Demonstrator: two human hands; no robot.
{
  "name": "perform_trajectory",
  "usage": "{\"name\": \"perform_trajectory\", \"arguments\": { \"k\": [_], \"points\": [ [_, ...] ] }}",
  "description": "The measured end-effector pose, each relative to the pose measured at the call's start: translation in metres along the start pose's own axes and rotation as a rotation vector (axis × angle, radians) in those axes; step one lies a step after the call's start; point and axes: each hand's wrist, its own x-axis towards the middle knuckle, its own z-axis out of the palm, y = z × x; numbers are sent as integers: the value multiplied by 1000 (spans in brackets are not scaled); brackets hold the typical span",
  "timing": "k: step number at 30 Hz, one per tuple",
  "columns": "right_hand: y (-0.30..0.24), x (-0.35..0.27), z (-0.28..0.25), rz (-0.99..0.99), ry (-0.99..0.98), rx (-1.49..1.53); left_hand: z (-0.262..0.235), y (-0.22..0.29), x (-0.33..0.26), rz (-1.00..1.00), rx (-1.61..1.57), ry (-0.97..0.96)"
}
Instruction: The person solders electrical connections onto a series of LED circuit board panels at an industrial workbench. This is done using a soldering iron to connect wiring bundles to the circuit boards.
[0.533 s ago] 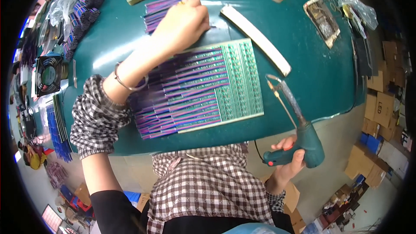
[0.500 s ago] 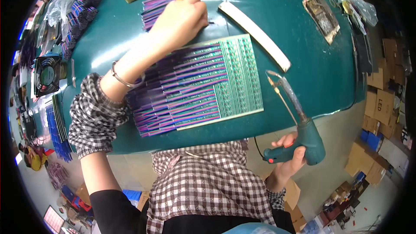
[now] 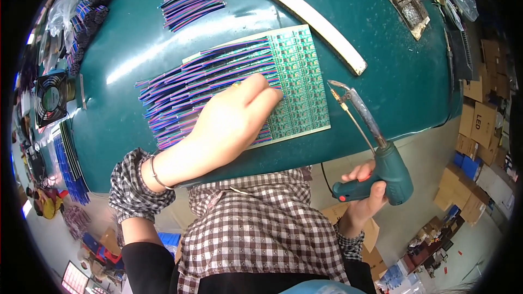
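Observation:
My left hand (image 3: 234, 117) lies on a row of purple, blue and red wires (image 3: 180, 90) whose ends meet a green circuit board panel (image 3: 299, 84). Its fingers are bunched together at the wire ends near the board's left part; whether they pinch a wire is hidden. My right hand (image 3: 362, 196) grips a teal soldering gun (image 3: 381, 163) off the table's near edge. The gun's metal tip (image 3: 335, 84) points up beside the board's right edge.
A separate stack of the same wires (image 3: 193, 0) lies at the far side of the green table (image 3: 403, 76). A long white strip (image 3: 316, 24), a metal tray (image 3: 406, 2), a black fan (image 3: 52, 98) and more wire bundles (image 3: 87, 11) surround it. Cardboard boxes (image 3: 479, 125) stand at right.
My left hand has come back from the far stack of wires to the wires on the board. The soldering gun stays at the right with its tip closer to the board.

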Motion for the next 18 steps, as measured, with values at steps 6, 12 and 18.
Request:
{"name": "perform_trajectory", "arguments": {
  "k": [6, 12, 18],
  "points": [
    [4, 2, -1, -11, 12, -50, 12, 3, -3, 181, 408, 10],
    [8, 3, -1, -32, -96, -160, 23, -2, -4, 228, 438, 137],
    [11, 0, 0, 4, -132, -141, 23, -8, -1, 224, 392, 148]
  ]
}}
